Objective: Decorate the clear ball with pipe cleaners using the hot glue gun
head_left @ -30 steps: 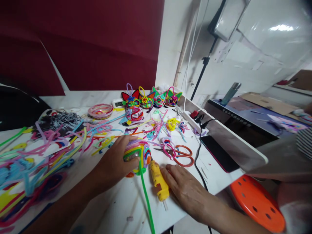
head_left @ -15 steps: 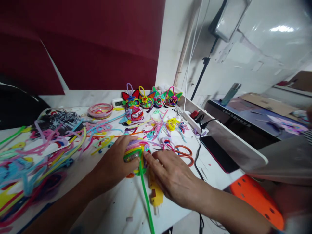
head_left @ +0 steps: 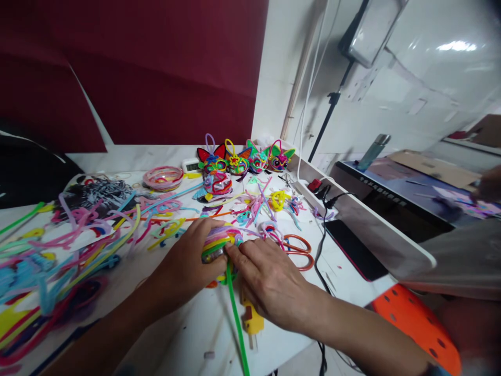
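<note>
My left hand [head_left: 186,258] grips a rounded craft piece [head_left: 223,236] wrapped in rows of purple, pink, yellow and green pipe cleaners. From its near side a long green pipe cleaner [head_left: 236,321] hangs down past the table edge. My right hand [head_left: 272,284] has its fingers bent, with the index fingertip pressing the upper end of the green strand against the piece beside my left thumb. Beneath the right hand lies a yellow glue gun [head_left: 254,322], partly covered. Just beyond are orange-handled scissors [head_left: 300,261], their blades hidden by that hand.
Loose pipe cleaners [head_left: 90,261] spread over the left of the white table [head_left: 188,339]. Finished cat-like heads [head_left: 237,163] stand at the back. A phone [head_left: 354,250], black cables and a power strip [head_left: 313,196] lie right; an orange stool [head_left: 418,329] stands below. Another person's hand [head_left: 491,185] shows at far right.
My right index finger has moved left and up onto the green pipe cleaner, covering its top bend. The left hand keeps its hold. Another person's hand has come into view at far right.
</note>
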{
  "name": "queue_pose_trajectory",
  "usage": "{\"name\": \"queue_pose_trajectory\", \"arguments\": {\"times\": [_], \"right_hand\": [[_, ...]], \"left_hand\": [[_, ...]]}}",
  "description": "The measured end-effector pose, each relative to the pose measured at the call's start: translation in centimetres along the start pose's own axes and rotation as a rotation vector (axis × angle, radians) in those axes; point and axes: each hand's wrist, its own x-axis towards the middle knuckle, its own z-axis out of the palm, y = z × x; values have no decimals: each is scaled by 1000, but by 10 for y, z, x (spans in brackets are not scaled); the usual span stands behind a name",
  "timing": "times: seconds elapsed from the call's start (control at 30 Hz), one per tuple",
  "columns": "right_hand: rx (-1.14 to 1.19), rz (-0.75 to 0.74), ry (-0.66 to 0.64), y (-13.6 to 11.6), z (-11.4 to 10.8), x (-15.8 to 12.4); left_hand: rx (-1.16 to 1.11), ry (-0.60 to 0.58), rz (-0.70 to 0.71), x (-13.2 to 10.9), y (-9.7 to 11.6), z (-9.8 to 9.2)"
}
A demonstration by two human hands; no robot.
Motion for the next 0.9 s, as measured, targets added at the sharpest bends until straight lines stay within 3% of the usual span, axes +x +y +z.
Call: {"name": "queue_pose_trajectory", "arguments": {"times": [0.57,0.9], "right_hand": [[91,3,-32,5,-3,3],[146,-42,-94,18,-7,7]], "left_hand": [[18,0,-15,0,4,-2],[-28,16,-131,0,6,-1]]}}
